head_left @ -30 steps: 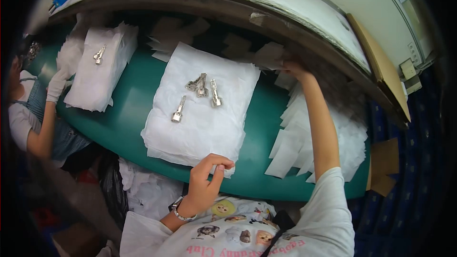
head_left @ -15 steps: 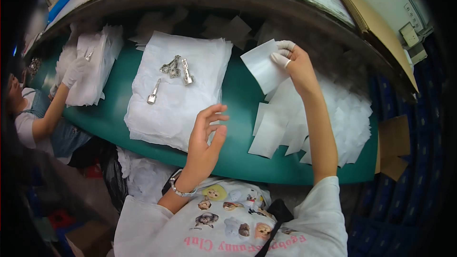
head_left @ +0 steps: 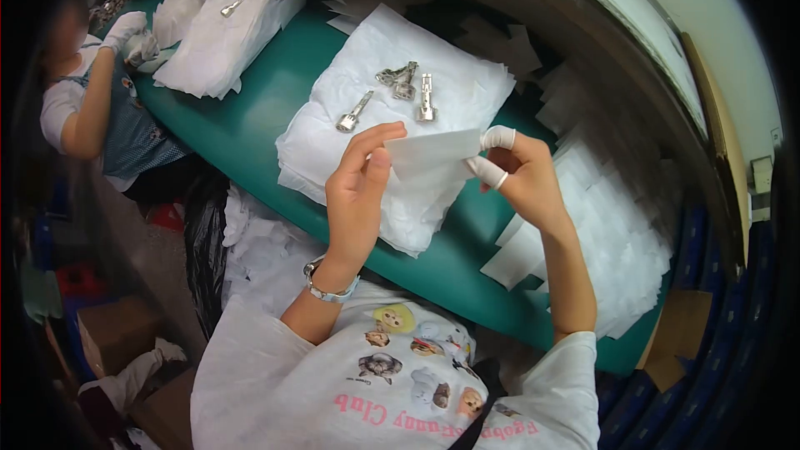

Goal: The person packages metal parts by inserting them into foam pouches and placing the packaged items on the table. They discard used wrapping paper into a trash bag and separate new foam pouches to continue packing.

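Note:
A small white sheet of paper [head_left: 433, 152], possibly a flat bag, is held up between my two hands over the near part of a large white paper stack. My right hand [head_left: 527, 179], with white finger cots on thumb and fingertips, pinches its right edge. At the left edge of the sheet, my left hand [head_left: 358, 192] closes its thumb and fingers on the corner; it wears no cots. Beyond the sheet, several shiny metal parts lie on the large stack [head_left: 325, 137]: one part [head_left: 355, 112] on the left, a cluster [head_left: 400, 81], and another part [head_left: 427, 98] on the right.
Many small white sheets [head_left: 617, 242] spread over the right of the green table [head_left: 242, 137]. At far left, a co-worker's gloved hand [head_left: 127, 29] is near another paper stack [head_left: 233, 33] bearing a metal piece [head_left: 234, 5]. A dark shelf edge [head_left: 658, 50] overhangs the back.
My right hand has brought the sheet from the right side to above the large stack, and my left hand has taken its left edge. The view has turned. The co-worker's hand has left its stack.

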`<action>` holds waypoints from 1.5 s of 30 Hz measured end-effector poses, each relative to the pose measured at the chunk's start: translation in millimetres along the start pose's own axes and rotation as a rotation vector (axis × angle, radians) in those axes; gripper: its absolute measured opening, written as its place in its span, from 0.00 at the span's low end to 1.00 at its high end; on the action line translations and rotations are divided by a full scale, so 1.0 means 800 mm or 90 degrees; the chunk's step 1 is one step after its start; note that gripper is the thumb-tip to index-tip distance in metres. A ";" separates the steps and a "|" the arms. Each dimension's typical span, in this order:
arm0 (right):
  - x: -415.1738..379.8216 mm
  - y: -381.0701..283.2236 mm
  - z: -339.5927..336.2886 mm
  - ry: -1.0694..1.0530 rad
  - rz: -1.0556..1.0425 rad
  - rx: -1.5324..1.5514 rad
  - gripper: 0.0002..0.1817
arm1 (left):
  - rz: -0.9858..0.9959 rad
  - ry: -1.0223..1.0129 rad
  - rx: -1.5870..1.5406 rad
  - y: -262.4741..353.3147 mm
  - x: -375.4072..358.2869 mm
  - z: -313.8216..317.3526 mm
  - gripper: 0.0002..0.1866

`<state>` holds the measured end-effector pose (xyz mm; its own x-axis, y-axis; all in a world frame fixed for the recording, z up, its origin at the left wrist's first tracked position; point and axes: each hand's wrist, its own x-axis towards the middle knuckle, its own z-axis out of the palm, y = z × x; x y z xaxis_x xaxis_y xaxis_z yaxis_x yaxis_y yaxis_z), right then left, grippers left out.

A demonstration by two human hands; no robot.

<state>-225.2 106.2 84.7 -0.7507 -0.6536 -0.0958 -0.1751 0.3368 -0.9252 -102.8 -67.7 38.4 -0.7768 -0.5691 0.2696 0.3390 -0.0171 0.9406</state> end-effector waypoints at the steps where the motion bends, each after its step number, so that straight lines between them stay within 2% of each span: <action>1: 0.007 0.003 0.013 0.040 -0.187 -0.002 0.09 | -0.028 0.017 -0.044 -0.002 0.003 -0.009 0.17; 3: 0.023 -0.005 0.023 0.030 -0.405 -0.065 0.13 | -0.085 0.048 -0.137 -0.006 0.006 -0.031 0.19; 4: 0.030 -0.009 0.029 0.024 -0.515 -0.094 0.14 | -0.129 0.017 -0.167 -0.006 0.009 -0.042 0.19; 6: 0.036 -0.016 0.042 -0.029 -0.502 -0.102 0.17 | -0.221 -0.044 -0.224 -0.006 0.009 -0.063 0.19; 9: 0.052 -0.016 0.054 -0.112 -0.521 -0.128 0.17 | -0.266 -0.053 -0.197 -0.007 0.008 -0.081 0.19; 12: 0.075 -0.004 0.056 -0.096 -0.287 0.085 0.16 | -0.188 0.013 -0.133 -0.011 0.010 -0.090 0.17; 13: 0.090 -0.001 0.051 -0.054 -0.183 0.102 0.14 | -0.180 0.016 -0.126 -0.014 0.011 -0.094 0.15; 14: 0.105 -0.010 0.039 -0.004 -0.038 -0.005 0.15 | -0.175 0.018 -0.120 -0.017 0.010 -0.100 0.14; 15: 0.124 0.004 0.034 0.063 -0.053 -0.104 0.18 | -0.171 0.019 -0.113 -0.020 0.009 -0.104 0.13; 18: 0.161 0.042 0.019 0.043 -0.040 -0.278 0.23 | -0.184 0.024 -0.067 -0.018 0.009 -0.107 0.12; 24: 0.178 0.045 0.015 -0.049 0.009 -0.315 0.26 | -0.091 0.045 0.020 -0.023 0.011 -0.104 0.20; 25: 0.172 0.041 0.018 -0.016 -0.008 -0.350 0.23 | -0.079 0.046 0.040 -0.024 0.011 -0.105 0.20; 28: 0.159 0.037 0.017 0.012 -0.053 -0.277 0.17 | -0.042 0.042 0.098 -0.024 0.015 -0.103 0.20; 31: 0.131 0.025 0.019 0.038 -0.069 -0.130 0.11 | -0.011 0.039 0.154 -0.023 0.019 -0.099 0.20; 34: 0.096 -0.013 0.028 0.061 -0.172 0.015 0.10 | 0.007 0.028 0.210 -0.026 0.022 -0.094 0.21; 37: 0.067 -0.060 0.039 0.077 -0.288 0.069 0.10 | 0.015 0.000 0.263 -0.013 0.026 -0.079 0.22; 40: 0.056 -0.083 0.030 -0.009 -0.423 -0.084 0.15 | 0.032 -0.027 0.290 -0.004 0.028 -0.064 0.23; 43: 0.057 -0.095 0.025 -0.042 -0.558 -0.218 0.15 | 0.074 -0.053 0.334 -0.003 0.029 -0.057 0.24; 45: 0.060 -0.099 0.028 -0.045 -0.580 -0.243 0.14 | 0.079 -0.066 0.332 -0.001 0.028 -0.053 0.25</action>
<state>-233.2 33.2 145.6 -0.1894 -0.8056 0.5613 -0.8698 -0.1277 -0.4767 -98.3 -115.6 34.9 -0.8051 -0.4563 0.3789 0.1432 0.4705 0.8707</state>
